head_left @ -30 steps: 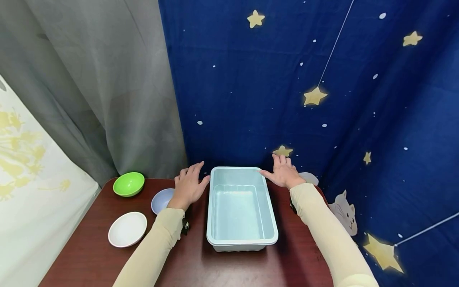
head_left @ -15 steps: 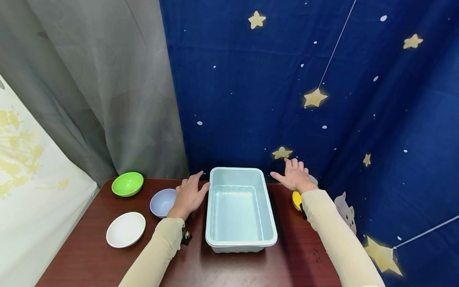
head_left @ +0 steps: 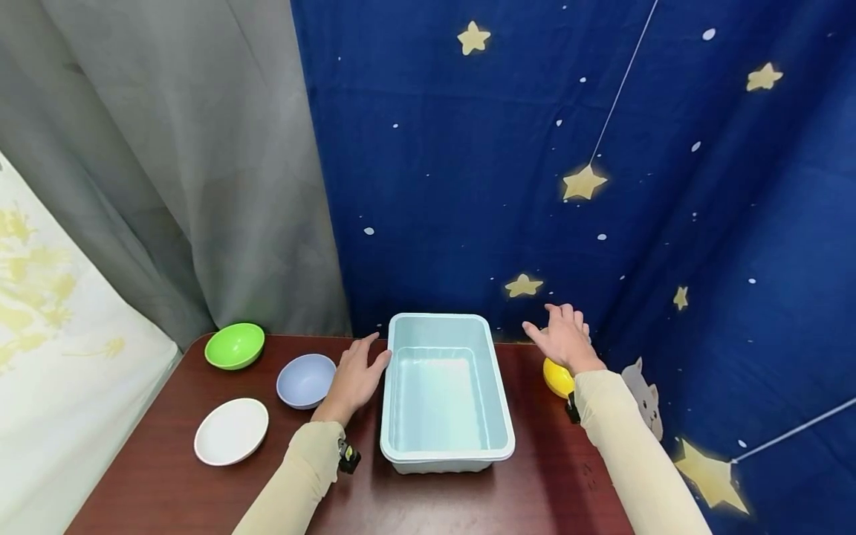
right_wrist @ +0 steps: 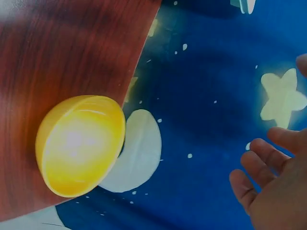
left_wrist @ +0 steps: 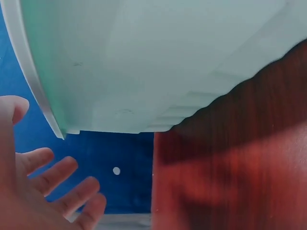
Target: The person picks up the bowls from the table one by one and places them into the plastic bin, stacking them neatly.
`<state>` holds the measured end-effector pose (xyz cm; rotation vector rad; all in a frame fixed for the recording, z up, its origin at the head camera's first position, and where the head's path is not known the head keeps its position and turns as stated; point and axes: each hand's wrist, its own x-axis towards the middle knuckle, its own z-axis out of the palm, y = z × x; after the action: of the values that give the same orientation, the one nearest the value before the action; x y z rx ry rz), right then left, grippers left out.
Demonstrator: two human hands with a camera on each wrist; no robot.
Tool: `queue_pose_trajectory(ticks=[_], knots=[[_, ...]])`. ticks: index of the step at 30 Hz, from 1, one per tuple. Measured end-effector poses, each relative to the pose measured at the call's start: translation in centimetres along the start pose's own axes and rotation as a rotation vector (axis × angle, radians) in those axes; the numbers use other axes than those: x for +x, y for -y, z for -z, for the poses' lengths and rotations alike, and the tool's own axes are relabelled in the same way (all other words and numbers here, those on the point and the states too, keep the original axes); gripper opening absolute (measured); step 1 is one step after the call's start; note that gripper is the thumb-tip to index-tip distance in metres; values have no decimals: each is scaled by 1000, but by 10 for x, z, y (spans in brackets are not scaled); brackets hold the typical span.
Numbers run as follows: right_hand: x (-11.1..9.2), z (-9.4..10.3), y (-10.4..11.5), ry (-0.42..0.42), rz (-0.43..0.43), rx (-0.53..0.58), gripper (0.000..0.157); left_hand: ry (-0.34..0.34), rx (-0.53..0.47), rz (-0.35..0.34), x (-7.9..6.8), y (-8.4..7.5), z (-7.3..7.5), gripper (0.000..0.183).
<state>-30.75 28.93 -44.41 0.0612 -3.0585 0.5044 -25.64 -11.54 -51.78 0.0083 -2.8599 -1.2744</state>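
A pale blue rectangular basin point(head_left: 441, 455) stands in the middle of the dark red table, with nothing inside. Beside its left wall is my left hand point(head_left: 354, 380), fingers spread and relaxed, thumb close to the rim; the left wrist view shows the hand point(left_wrist: 48, 191) holding nothing. My right hand point(head_left: 565, 338) hovers over the table's right back corner, fingers loosely extended. Below and partly behind it in the head view is a yellow bowl point(head_left: 557, 377), which the right wrist view shows whole as a yellow bowl point(right_wrist: 81, 146) apart from the fingers point(right_wrist: 261, 167).
On the left of the table point(head_left: 167, 483) stand a green bowl point(head_left: 235, 346), a periwinkle bowl point(head_left: 305, 380) and a white bowl point(head_left: 231, 432). A blue star-patterned curtain point(head_left: 435, 148) hangs right behind the table's back edge, with a grey curtain point(head_left: 261, 186) at left.
My right hand has moved right and a little down, away from the basin, and the yellow bowl has come into view beneath it. My left hand has lowered slightly beside the basin.
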Motion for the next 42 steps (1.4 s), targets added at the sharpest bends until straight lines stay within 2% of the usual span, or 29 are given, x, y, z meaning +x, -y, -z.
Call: queue_pose_trajectory(ticks=[5,12,17,24,34,42], knots=[[-3,-8,-9,-35,-40,25,87,-8,-76,13,-2,4,-5,64],[-9,-16,-24,-29,-112,31,93,-7,-83,8,-6,9,-18,66],[-16,-26,-36,-33,-160,48,95,-10,-122,1,-10,9,-23,71],[-26,-38,-48,-17,-236,68,96,-32,-158,10,-10,8,-27,63],[-36,-51,-62,-59,-279,91,94,-67,-128,10,-10,6,-29,57],[-33,-58,-73,-57,-312,95,100,-67,-124,24,-11,3,-29,57]])
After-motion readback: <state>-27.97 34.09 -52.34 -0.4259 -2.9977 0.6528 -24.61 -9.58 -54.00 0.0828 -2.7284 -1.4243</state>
